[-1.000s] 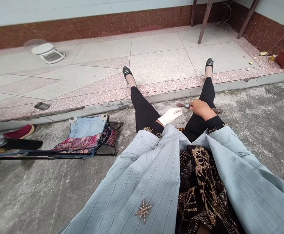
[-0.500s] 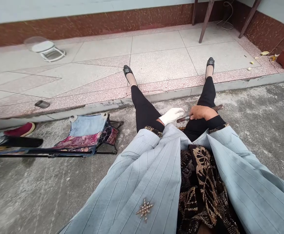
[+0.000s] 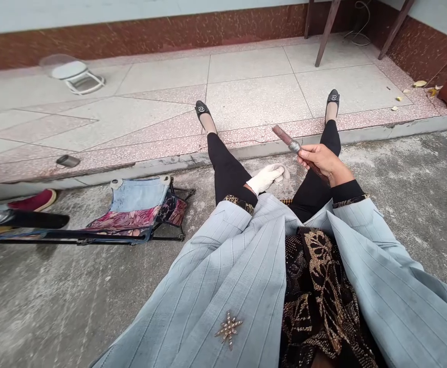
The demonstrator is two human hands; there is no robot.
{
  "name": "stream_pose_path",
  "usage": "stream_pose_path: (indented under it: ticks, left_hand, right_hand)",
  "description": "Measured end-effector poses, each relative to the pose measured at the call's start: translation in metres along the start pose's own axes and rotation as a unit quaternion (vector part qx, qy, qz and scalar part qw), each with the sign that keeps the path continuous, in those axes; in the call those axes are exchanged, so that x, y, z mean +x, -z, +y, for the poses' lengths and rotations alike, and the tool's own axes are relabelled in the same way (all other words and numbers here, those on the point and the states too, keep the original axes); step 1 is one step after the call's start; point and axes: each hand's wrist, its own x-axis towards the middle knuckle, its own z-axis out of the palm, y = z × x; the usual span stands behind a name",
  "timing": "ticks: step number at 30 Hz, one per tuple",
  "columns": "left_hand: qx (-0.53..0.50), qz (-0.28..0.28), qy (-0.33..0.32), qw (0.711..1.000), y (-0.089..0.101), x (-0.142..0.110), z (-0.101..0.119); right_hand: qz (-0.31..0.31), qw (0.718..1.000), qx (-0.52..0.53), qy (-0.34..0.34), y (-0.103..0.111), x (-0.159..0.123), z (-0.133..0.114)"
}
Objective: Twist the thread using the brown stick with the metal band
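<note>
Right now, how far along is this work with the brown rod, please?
Done: the left hand already wears a white glove. In hand: the bare right hand grips a brown rod with a metal collar. Left: the right hand has no glove; beyond that, I cannot tell.

Item: handled tool (image 3: 285, 136), exact kind unclear, middle hidden inside right hand (image 3: 323, 161). Well left of grip: black-handled metal object (image 3: 12, 219), cut off by frame edge; small grey object (image 3: 68, 161), too small to identify.

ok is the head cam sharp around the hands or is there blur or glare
In the head view, the light is soft and flat, with faint shadows; the bare right hand and white-gloved left hand look fairly sharp; the metal collar of the tool shows a small highlight; the frame edges bow from wide-angle distortion
</note>
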Motion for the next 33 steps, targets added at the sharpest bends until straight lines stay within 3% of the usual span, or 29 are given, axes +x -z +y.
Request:
stream_pose_path:
  ticks: [3,5,6,8,10,12,15,17,22,28,30,33]
  left_hand:
    - [0.059,-0.015,0.0,0.998,-0.005,0.0,0.002]
    - [0.108,-0.029,0.008,0.994,-0.009,-0.001,0.004]
    - [0.129,-0.034,0.012,0.991,-0.011,-0.001,0.005]
    - [0.169,-0.033,0.019,0.985,-0.012,-0.002,0.007]
    - [0.212,-0.028,0.022,0.977,-0.011,-0.002,0.007]
    - [0.252,-0.027,0.021,0.967,-0.01,-0.002,0.006]
    - [0.292,-0.006,0.023,0.956,-0.01,-0.001,0.007]
    - [0.312,0.016,0.031,0.949,-0.011,-0.001,0.009]
    - [0.305,0.008,0.017,0.952,-0.009,-0.001,0.014]
    - [0.207,0.031,0.031,0.977,-0.003,0.003,0.008]
    - [0.176,0.017,0.042,0.983,-0.002,0.004,0.009]
    - [0.126,0.049,0.056,0.989,-0.003,0.004,0.012]
  right_hand:
    - [0.067,0.998,-0.019,-0.007,-0.006,0.01,0.008]
    - [0.107,0.985,-0.13,-0.035,-0.004,0.017,0.017]
    - [0.122,0.968,-0.215,-0.048,-0.002,0.019,0.02]
    - [0.133,0.908,-0.393,-0.067,0.001,0.02,0.026]
    - [0.112,0.84,-0.524,-0.089,0.003,0.018,0.028]
    - [0.074,0.789,-0.598,-0.121,0.001,0.016,0.026]
    - [-0.001,0.738,-0.653,-0.171,-0.004,0.014,0.021]
    - [-0.045,0.722,-0.661,-0.2,-0.006,0.014,0.017]
    - [-0.138,0.732,-0.629,-0.223,-0.008,0.015,0.011]
    - [-0.246,0.783,-0.532,-0.209,0.003,0.008,0.009]
    - [-0.286,0.814,-0.472,-0.183,0.008,0.006,0.01]
    - [-0.28,0.896,-0.325,-0.112,0.012,0.004,0.01]
